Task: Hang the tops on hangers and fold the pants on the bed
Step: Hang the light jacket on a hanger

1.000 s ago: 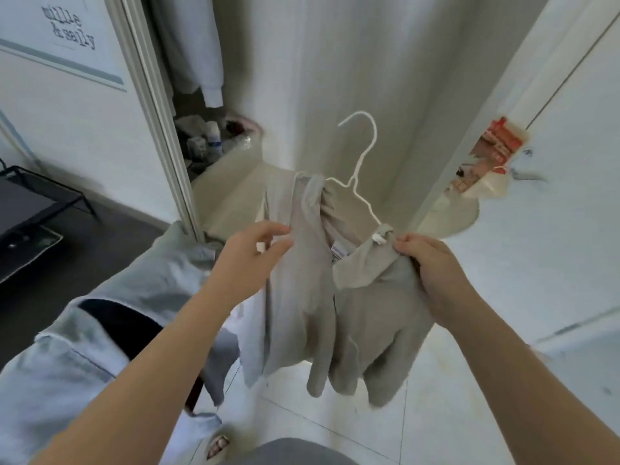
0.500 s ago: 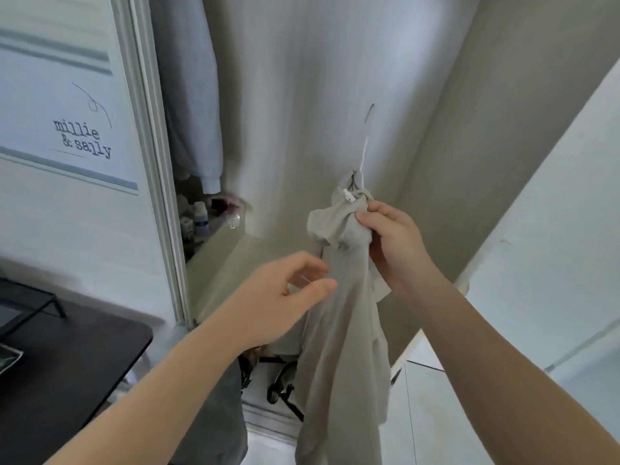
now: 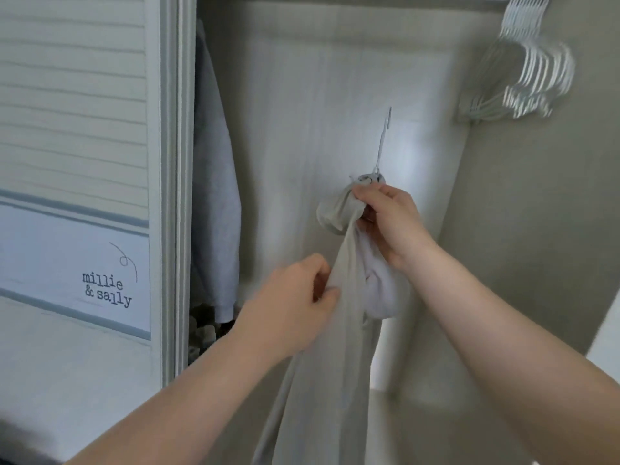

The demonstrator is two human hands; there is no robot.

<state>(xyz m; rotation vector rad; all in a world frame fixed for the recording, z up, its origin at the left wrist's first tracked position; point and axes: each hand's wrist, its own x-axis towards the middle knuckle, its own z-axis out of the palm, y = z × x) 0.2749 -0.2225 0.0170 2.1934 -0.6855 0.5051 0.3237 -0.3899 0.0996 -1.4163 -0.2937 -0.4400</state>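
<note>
A beige top (image 3: 339, 330) hangs on a white wire hanger (image 3: 382, 142), held up inside an open closet. My right hand (image 3: 389, 223) grips the bunched collar of the top together with the base of the hanger, whose hook points up, seen edge-on. My left hand (image 3: 298, 303) pinches the top's left edge lower down. The cloth hangs straight down and out of the frame's bottom. The hanger's shoulders are hidden inside the fabric.
Several empty white hangers (image 3: 523, 78) hang on a rail at the top right. A grey garment (image 3: 214, 203) hangs at the closet's left side, above small items on the floor. The closet door frame (image 3: 174, 196) and a lettered panel (image 3: 107, 290) stand to the left.
Both hands lifted the top and hanger higher into the closet, and the view tilted up to the rail. The left hand went from reaching to gripping the fabric.
</note>
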